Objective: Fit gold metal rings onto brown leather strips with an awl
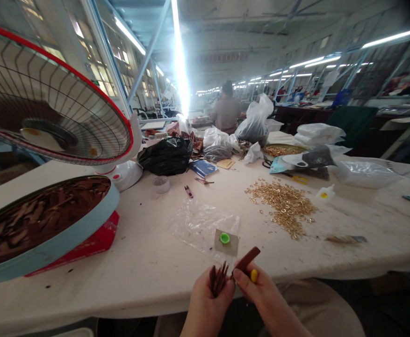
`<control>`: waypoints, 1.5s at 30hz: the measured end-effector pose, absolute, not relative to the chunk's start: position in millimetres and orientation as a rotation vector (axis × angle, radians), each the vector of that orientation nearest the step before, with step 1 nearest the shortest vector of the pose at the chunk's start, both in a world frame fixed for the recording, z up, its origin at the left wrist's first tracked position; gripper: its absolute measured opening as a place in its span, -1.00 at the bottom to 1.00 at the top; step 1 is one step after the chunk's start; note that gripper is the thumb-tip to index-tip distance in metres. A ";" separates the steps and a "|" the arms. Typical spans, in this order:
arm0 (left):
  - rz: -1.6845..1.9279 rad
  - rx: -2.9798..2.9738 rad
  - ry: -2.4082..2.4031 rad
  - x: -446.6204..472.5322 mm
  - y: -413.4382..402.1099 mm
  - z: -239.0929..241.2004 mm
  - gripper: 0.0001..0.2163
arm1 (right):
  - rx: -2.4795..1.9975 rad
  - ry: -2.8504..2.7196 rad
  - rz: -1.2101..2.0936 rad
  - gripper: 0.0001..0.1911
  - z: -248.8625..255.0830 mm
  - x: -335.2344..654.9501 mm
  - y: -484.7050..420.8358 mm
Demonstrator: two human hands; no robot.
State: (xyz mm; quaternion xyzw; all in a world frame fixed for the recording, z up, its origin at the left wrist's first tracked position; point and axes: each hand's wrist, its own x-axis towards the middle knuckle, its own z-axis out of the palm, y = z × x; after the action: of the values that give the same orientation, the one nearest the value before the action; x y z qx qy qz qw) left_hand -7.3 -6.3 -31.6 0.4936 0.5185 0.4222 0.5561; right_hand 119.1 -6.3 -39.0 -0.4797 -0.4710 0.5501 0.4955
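At the counter's [138,262] near edge, the left hand [206,299] has its fingers curled round brown strips [219,278]; the right hand's [259,288] fingers pinch a single strip [249,259]. Probably leather: light, bendy, best pinched flat near an end.

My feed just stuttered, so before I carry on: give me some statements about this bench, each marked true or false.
1. The left hand holds several brown strips. True.
2. The right hand is empty. False: it holds a single brown strip.
3. The green piece sits on a grey square. True.
4. The gold-coloured pieces lie left of the black bag. False: they lie to its right.
5. The red-edged fan stands at the table's left side. True.
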 end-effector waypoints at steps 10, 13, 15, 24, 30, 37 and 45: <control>0.972 1.056 1.255 -5.7 -1.6 -32.5 -0.75 | -1.206 -1.065 1.478 -0.58 -40.6 115.8 -1.4; 0.994 1.078 1.252 -5.0 1.6 -38.7 -0.77 | -1.213 -1.180 1.370 -0.61 -45.3 116.9 2.8; 0.970 1.100 1.246 -6.0 4.4 -44.7 -0.79 | -1.224 -1.255 1.322 -0.60 -47.6 117.6 6.8; 1.060 1.204 1.271 -8.1 19.9 -62.4 -0.82 | -1.295 -1.125 1.486 -0.52 -58.7 117.7 24.2; 1.085 0.745 1.237 -5.5 31.8 -72.9 -0.75 | -1.303 -1.116 1.135 -0.52 -43.5 149.1 43.2; 1.142 0.511 1.263 -9.8 49.6 -47.3 -0.53 | -1.350 -1.126 0.795 -0.51 -52.4 154.6 83.2; 1.123 0.493 1.307 -14.9 58.4 -55.7 -0.61 | -1.375 -1.165 0.775 -0.52 -75.0 136.1 104.2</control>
State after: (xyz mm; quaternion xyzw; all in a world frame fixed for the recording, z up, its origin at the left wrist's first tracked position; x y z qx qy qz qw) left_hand -14.9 58.4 -55.7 0.2146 0.5695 0.4893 0.6246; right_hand 136.1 104.2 -75.0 -0.5824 -0.4936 0.3283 0.5562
